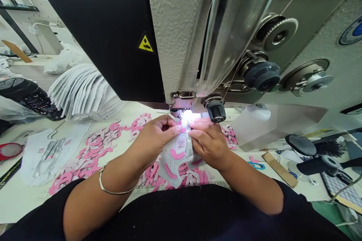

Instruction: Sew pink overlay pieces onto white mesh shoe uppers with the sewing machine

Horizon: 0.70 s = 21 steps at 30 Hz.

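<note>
A grey mesh shoe upper with pink overlays and a pink N lies under the sewing machine's lit needle area. My left hand and my right hand pinch its front edge from either side, fingertips close together just below the metal presser foot. The needle itself is lost in the glare. Loose pink-and-grey cut pieces lie scattered around both hands. A thin metal bangle circles my left wrist.
The sewing machine head fills the top, with thread tension discs at the right. A stack of grey mesh pieces stands at the left. A wooden strip and dark tools lie at the right.
</note>
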Each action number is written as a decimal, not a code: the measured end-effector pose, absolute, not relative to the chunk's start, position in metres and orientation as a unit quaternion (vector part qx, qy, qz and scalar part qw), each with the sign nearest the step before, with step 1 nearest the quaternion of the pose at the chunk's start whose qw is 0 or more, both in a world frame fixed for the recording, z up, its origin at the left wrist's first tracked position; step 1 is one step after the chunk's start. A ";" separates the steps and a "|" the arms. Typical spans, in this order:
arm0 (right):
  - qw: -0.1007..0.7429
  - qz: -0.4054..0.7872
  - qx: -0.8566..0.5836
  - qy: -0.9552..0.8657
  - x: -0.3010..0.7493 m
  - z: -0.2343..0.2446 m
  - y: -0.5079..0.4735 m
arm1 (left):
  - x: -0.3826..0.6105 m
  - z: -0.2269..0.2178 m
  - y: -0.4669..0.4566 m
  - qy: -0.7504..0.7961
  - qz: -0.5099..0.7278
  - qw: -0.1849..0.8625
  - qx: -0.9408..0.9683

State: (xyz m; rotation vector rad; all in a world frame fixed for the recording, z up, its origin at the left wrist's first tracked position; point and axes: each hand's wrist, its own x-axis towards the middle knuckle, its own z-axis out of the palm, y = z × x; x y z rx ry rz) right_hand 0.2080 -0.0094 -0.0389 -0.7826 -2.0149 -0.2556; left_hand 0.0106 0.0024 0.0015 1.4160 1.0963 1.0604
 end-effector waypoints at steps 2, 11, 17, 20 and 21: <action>0.470 -0.108 -0.313 -0.818 0.207 -0.039 -0.010 | 0.011 0.002 0.001 0.448 0.440 0.517 0.582; 0.477 -0.102 -0.320 -0.813 0.207 -0.040 -0.011 | 0.011 0.001 0.000 0.445 0.442 0.527 0.573; 0.471 -0.120 -0.319 -0.813 0.206 -0.038 -0.011 | 0.010 0.002 0.000 0.478 0.420 0.445 0.630; 0.468 -0.138 -0.316 -0.814 0.205 -0.038 -0.011 | 0.010 0.003 -0.001 0.502 0.400 0.406 0.650; 0.465 -0.142 -0.318 -0.814 0.205 -0.037 -0.012 | 0.010 0.003 -0.001 0.506 0.396 0.399 0.654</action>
